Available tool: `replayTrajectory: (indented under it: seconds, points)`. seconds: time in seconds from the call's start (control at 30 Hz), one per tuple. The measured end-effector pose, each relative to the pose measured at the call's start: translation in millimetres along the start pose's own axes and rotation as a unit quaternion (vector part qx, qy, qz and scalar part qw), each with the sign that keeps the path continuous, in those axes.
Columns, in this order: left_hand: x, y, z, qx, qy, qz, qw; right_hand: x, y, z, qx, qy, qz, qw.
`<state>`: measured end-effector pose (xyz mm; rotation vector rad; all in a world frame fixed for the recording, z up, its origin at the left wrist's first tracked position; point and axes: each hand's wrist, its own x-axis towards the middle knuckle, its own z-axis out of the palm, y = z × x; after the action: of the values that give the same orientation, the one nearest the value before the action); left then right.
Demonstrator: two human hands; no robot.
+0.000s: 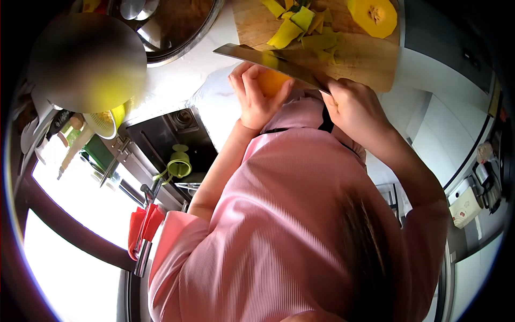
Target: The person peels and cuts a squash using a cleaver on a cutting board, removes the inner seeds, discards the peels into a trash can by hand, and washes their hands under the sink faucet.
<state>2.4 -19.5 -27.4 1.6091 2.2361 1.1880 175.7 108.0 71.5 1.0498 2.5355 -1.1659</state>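
My left hand (256,96) is closed around an orange piece of pumpkin (272,82), its fingers curled over the near side. In my right hand (354,104) is the handle of a kitchen knife (247,53). The wide blade points left and lies across the top of the pumpkin piece, hiding part of it; whether the edge is in the flesh I cannot tell. Beyond the blade, green-yellow peelings (303,24) are heaped on a wooden cutting board (370,64). A round yellow pumpkin chunk (374,17) sits cut face up at the board's far right.
A lidded pan (177,32) stands at the far left on the white counter (185,70). Left of me is a dark sink (155,134) with a green cup (179,163) beside the tap. A red cloth (145,225) hangs near it. A blurred round shape covers the upper left.
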Motion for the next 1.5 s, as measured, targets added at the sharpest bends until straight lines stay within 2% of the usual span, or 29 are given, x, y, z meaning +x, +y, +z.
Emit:
replayTrajectory:
  seconds: [0.17, 0.27, 0.47, 0.63, 0.73, 0.83, 0.93, 1.03, 1.13, 1.23, 1.37, 1.47, 1.5]
  points:
    - [-1, 1, 0, -0.019, -0.005, -0.017, 1.000, -1, 5, -6, 0.018, -0.001, -0.002, 1.000]
    - [-2, 0, 1, -0.030, 0.000, -0.022, 0.999, 16, 9, 2, -0.014, -0.044, 0.009, 0.999]
    - [0, 2, -1, -0.025, -0.004, -0.017, 1.000, 13, 12, 2, 0.023, -0.012, 0.001, 1.000]
    - [0, -1, 0, -0.013, -0.014, -0.012, 1.000, 47, 11, 26, 0.004, 0.004, -0.022, 1.000]
    - [-1, 0, -8, -0.009, -0.046, 0.000, 0.999, 45, 14, 36, 0.044, 0.065, -0.043, 0.996]
    - [10, 1, -25, -0.002, -0.103, 0.030, 0.994, 41, 13, 28, 0.065, 0.077, -0.005, 0.995]
    - [23, -8, -42, -0.022, -0.192, 0.050, 0.980, 31, 15, 20, 0.100, 0.070, 0.043, 0.992]
    - [24, -14, -45, 0.013, -0.253, 0.057, 0.966, 22, 13, 10, 0.064, 0.042, 0.063, 0.995]
    - [20, -7, -41, 0.035, -0.224, 0.038, 0.973, 12, 9, 5, 0.060, 0.043, 0.057, 0.996]
    - [6, 15, -30, 0.056, -0.137, -0.056, 0.987, -1, 9, 10, 0.071, 0.092, 0.013, 0.993]
    - [-1, 20, -22, 0.047, -0.080, -0.068, 0.993, -21, 4, 6, 0.000, 0.098, -0.021, 0.995]
    - [-2, 16, -20, 0.007, -0.046, -0.035, 0.998, -30, 0, 2, -0.018, 0.080, -0.023, 0.996]
    - [-3, 14, -19, 0.003, -0.060, -0.037, 0.997, -31, -2, 1, -0.019, 0.079, -0.026, 0.996]
